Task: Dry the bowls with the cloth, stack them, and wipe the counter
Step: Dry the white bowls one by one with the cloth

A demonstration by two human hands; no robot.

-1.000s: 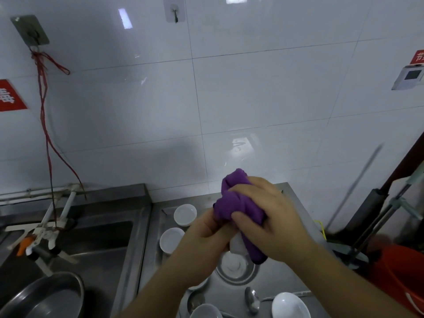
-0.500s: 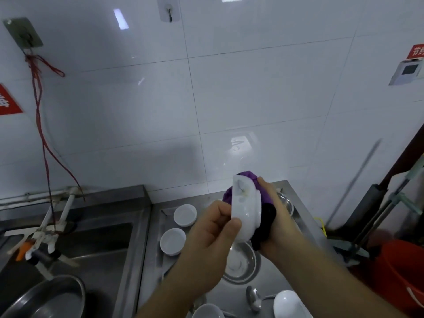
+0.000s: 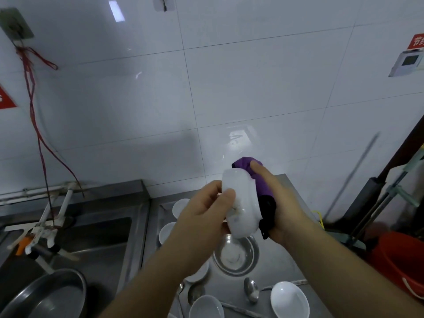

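White bowl (image 3: 241, 207) now turned outward, uncovered since a second ago — left hand (image 3: 204, 210) grips its rim, right hand (image 3: 282, 203) clutches purple cloth (image 3: 257, 180) behind it; drying probably nearly done.

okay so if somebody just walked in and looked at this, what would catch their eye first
Probably the purple cloth, pressed by the right hand against a white bowl that the left hand grips, held up in front of the white tiled wall. Next, the red cord hanging down the wall at left, above the sink.
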